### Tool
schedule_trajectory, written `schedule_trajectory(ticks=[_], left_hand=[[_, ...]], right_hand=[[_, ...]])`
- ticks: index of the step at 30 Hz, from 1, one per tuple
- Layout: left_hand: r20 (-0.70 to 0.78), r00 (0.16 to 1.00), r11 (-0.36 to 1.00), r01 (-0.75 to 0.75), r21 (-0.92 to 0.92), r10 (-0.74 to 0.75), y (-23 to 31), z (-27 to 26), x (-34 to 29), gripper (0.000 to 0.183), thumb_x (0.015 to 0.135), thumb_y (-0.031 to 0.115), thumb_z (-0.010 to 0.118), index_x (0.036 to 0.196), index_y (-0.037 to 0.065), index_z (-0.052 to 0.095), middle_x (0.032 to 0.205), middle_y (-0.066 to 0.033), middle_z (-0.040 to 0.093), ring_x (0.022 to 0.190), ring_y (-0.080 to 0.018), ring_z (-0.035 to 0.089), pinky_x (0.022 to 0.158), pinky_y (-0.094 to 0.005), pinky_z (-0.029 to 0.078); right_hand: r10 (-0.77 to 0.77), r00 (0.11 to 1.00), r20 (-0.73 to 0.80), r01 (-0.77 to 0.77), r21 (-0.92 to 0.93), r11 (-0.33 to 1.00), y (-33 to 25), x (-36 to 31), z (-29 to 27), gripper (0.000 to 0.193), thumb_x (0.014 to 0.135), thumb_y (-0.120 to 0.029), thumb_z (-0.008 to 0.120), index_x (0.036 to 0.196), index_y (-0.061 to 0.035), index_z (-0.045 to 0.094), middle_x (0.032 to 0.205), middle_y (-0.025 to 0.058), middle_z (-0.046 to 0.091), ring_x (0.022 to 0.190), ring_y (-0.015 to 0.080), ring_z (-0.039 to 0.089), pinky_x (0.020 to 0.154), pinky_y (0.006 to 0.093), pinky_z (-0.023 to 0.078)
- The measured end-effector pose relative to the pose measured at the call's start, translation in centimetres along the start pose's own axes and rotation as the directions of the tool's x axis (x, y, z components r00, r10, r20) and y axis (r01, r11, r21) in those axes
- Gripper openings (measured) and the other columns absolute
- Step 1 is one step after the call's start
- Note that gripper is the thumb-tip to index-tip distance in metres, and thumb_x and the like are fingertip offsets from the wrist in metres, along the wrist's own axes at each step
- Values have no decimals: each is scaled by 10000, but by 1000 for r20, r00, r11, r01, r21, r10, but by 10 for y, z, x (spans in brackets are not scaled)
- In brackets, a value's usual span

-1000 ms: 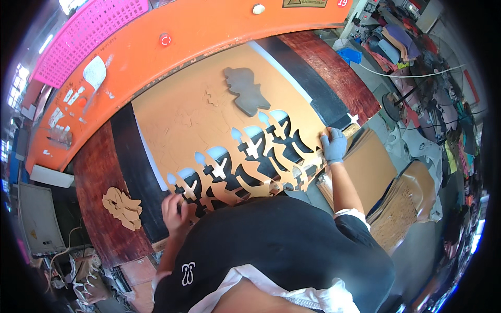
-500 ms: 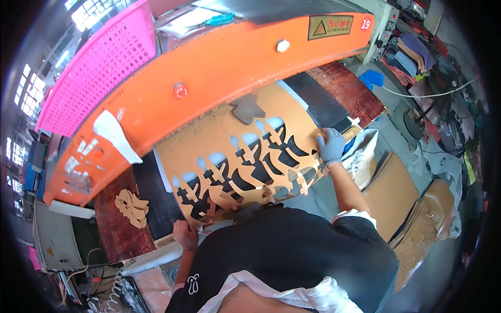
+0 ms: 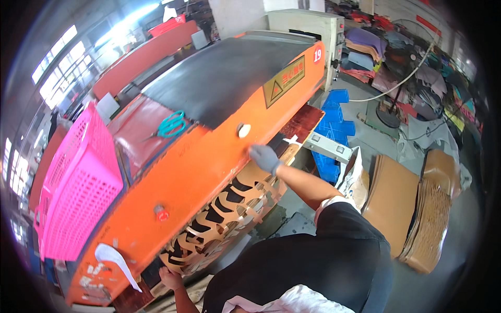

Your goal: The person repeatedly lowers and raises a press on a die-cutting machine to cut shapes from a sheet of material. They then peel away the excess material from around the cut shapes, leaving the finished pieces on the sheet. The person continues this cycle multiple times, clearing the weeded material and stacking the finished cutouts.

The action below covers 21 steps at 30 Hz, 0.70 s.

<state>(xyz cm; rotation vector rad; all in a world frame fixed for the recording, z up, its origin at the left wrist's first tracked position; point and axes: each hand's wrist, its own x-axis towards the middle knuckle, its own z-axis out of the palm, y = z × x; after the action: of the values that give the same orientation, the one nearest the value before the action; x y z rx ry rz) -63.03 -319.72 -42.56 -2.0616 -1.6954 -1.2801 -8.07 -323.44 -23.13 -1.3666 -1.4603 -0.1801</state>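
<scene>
A tan sheet, cut through with rows of curved openings, lies partly under the orange beam of a press-like machine. Its near edge hangs in loose, lattice-like strips. My bare left hand is at the sheet's near left corner, fingers closed around the edge as far as I can see. My right hand, in a grey glove, is raised off the sheet by the beam's lower front edge. Its fingers are loosely extended with nothing visible in them; whether they touch the beam I cannot tell.
A pink perforated basket and teal-handled scissors rest on the machine. A white knob and a red button sit on the beam. Stacked tan sheets stand at my right, near blue plastic pieces.
My right hand has left the sheet's right edge and risen to the beam. My left hand stays at the left corner. The view has swung, and the grey cutting shape is out of sight.
</scene>
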Motion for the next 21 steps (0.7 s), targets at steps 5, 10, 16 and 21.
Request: schedule_trajectory(ticks=[5, 10, 16, 21], left_hand=[[1, 999, 997, 38, 70, -39, -2, 10, -3, 446, 937, 304, 477, 598, 24, 402, 628, -142, 401, 620, -336, 466, 523, -427, 365], [-66, 986, 986, -148, 79, 154, -4, 8, 3, 267, 842, 185, 515, 654, 8, 447, 697, -185, 455, 693, -382, 487, 584, -455, 394], [-58, 995, 992, -74, 99, 80, -4, -2, 6, 227, 851, 165, 491, 694, 0, 500, 748, -194, 506, 779, -400, 512, 685, -482, 427], [17, 999, 999, 30, -23, -30, 5, -10, 15, 294, 872, 193, 505, 677, -25, 540, 751, -221, 539, 792, -418, 519, 726, -488, 429]], right_hand=[[47, 977, 207, 72, -530, 845, 34, -61, 2, 221, 829, -297, 512, 811, -115, 636, 855, 113, 624, 800, 307, 596, 730, 413, 444], [86, 996, -17, -78, -632, 771, 49, -47, 5, 325, 816, -392, 514, 802, -91, 635, 854, 112, 627, 836, 276, 590, 784, 436, 406], [-28, 995, 94, 81, -633, 770, 54, -63, -17, 319, 824, -359, 528, 739, -91, 679, 770, 118, 631, 802, 294, 591, 831, 432, 403], [138, 967, 213, 42, -671, 740, 58, -59, -24, 345, 833, -373, 509, 753, -86, 683, 792, 125, 640, 826, 300, 595, 804, 427, 431]])
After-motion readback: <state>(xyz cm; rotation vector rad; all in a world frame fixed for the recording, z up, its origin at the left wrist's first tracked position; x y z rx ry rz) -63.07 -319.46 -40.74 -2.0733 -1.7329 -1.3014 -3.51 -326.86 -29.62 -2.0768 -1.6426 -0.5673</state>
